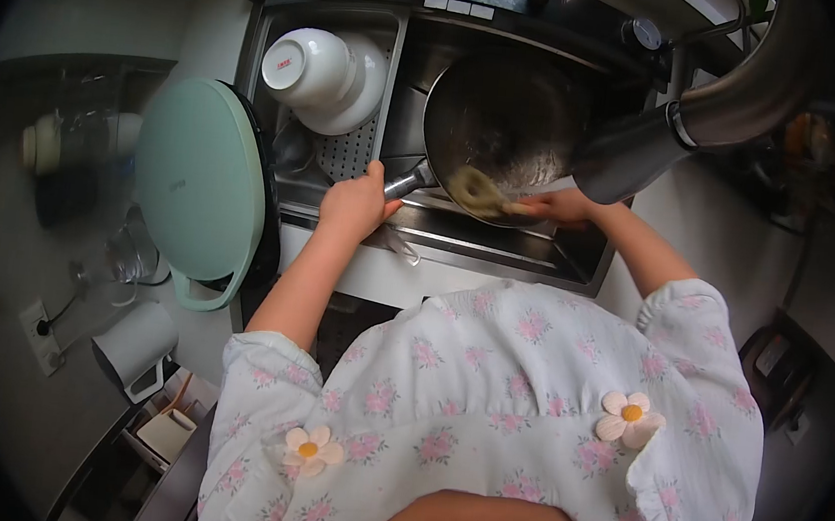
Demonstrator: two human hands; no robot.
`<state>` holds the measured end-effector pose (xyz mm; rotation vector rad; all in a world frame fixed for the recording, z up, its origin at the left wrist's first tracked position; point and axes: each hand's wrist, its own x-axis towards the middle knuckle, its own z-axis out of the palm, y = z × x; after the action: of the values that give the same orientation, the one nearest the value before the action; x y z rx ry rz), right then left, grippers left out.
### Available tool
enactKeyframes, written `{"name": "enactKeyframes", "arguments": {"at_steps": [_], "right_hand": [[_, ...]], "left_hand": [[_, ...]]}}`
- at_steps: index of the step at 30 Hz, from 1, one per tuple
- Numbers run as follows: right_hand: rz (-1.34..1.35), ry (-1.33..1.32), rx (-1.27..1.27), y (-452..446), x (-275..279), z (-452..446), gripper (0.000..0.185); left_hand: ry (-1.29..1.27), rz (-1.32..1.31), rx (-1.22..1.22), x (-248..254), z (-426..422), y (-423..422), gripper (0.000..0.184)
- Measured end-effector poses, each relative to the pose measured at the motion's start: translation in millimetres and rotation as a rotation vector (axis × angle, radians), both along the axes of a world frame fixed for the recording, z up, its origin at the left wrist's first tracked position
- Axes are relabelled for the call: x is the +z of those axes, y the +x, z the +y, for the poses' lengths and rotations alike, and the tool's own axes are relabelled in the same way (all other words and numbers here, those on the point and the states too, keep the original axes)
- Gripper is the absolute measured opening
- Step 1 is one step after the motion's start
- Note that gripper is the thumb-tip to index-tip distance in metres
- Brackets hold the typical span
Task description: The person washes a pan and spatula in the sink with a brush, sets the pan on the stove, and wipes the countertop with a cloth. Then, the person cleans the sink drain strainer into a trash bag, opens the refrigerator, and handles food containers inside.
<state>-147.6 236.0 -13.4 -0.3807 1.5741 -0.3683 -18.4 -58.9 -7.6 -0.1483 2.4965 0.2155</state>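
A dark wok-like pan (505, 108) rests tilted in the steel sink, its handle toward me on the left. My left hand (354, 201) is closed around the pan's metal handle (411, 181). At the pan's near rim, my right hand (565, 207) grips a pale yellowish scrub brush (477, 193) by its short handle. The brush head lies against the pan's inner wall, somewhat blurred. The wet inside of the pan shines. Part of my right hand is hidden behind the thick grey faucet head (632, 158).
White bowls (307, 69) sit upside down in the perforated drain tray (352, 154) on the left. A mint-green appliance (199, 184) stands beside the sink, with a white pitcher (138, 346) nearer me. The faucet neck (755, 97) arches in from the right.
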Motion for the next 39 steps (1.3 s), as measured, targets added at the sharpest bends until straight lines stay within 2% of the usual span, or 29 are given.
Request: {"name": "enactKeyframes", "arguments": {"at_steps": [2,4,7,9,11,14,15,17,18,20,22,23,25,27,28,31,32,34,36,38,39], "right_hand": [[0.119,0.056,0.101,-14,18,25,0.047],[0.383,0.054,0.131,-34,2,39,0.046],[0.567,-0.052,-0.048,-60,-36,28,0.044],[0.441,-0.117,-0.328,-59,-54,2,0.043],[0.174,-0.114,-0.597,-41,-55,-31,0.042],[-0.108,-0.339,-0.467,-3,-91,-30,0.045],[-0.179,-0.318,-0.389,7,-89,-23,0.046],[-0.233,-0.107,-0.153,6,-45,-8,0.046],[-0.183,-0.056,-0.038,1,-33,4,0.045],[0.186,-0.162,0.245,-11,-53,54,0.039],[0.641,-0.024,0.366,-31,-63,64,0.036],[0.769,0.277,0.312,-46,-63,63,0.037],[0.862,0.085,0.490,-88,-36,50,0.019],[1.052,0.174,0.456,-107,-52,27,0.020],[1.140,0.220,0.440,-108,-53,14,0.023],[1.342,-0.101,0.461,-101,-43,-20,0.028],[1.399,-0.156,0.418,-98,-41,-20,0.027],[1.508,-0.271,0.328,-91,-39,-22,0.025],[1.291,0.026,0.284,-95,-23,-9,0.025],[1.133,0.259,0.252,-86,-13,9,0.024],[1.085,0.345,0.243,-74,-10,17,0.024]], "left_hand": [[-0.013,0.040,-0.016,-2,0,3,0.052],[-0.016,0.023,-0.003,-1,1,1,0.052],[-0.018,0.002,0.004,2,2,0,0.052],[-0.019,0.007,0.013,5,4,-2,0.053],[-0.016,0.001,0.020,5,3,-1,0.053],[-0.030,-0.001,-0.009,4,3,-1,0.053],[-0.036,0.000,-0.017,4,3,-1,0.053],[-0.040,0.004,-0.016,4,4,1,0.053],[-0.044,0.011,-0.016,4,4,0,0.053],[-0.040,0.011,-0.020,2,4,-1,0.053],[-0.026,-0.023,0.001,6,4,0,0.053],[-0.012,-0.051,0.022,9,5,-2,0.053],[-0.011,-0.092,0.038,12,6,-5,0.054],[-0.037,-0.130,0.031,8,6,-3,0.055],[-0.118,-0.143,-0.061,19,12,-7,0.051],[0.027,0.122,-0.119,40,28,-31,0.044],[0.123,0.152,-0.051,50,36,-46,0.037],[0.371,0.312,0.008,40,44,-71,0.038],[0.699,0.308,0.192,17,54,-101,0.041],[1.077,0.031,0.600,-4,63,-135,0.045],[1.333,0.001,0.826,-16,69,-148,0.050]]}}
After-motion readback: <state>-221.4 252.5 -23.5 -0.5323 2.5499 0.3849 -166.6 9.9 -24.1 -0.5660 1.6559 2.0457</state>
